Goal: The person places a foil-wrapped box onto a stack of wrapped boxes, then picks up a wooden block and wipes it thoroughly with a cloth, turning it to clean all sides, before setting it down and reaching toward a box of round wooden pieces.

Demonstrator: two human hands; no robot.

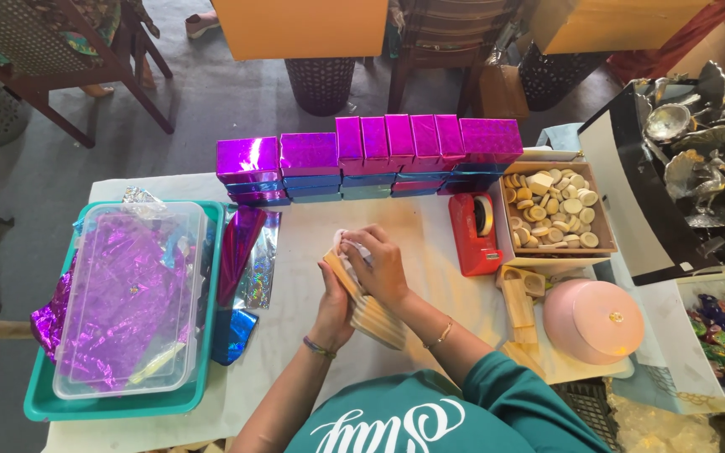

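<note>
Hands: left hand grips wooden piece from below, right hand clasps its top.

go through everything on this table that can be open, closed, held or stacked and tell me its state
Wooden piece: held in both hands.
Left hand: gripping from below.
Right hand: pressing a white cloth on it.
Clear tub: lidded, in teal tray.
Cardboard box: open.
Purple boxes: closed, stacked.

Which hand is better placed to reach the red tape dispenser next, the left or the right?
Probably the right hand: it is on the ribbed wooden block on the side nearer the red tape dispenser. The left hand holds the block from below, farther away.
</note>
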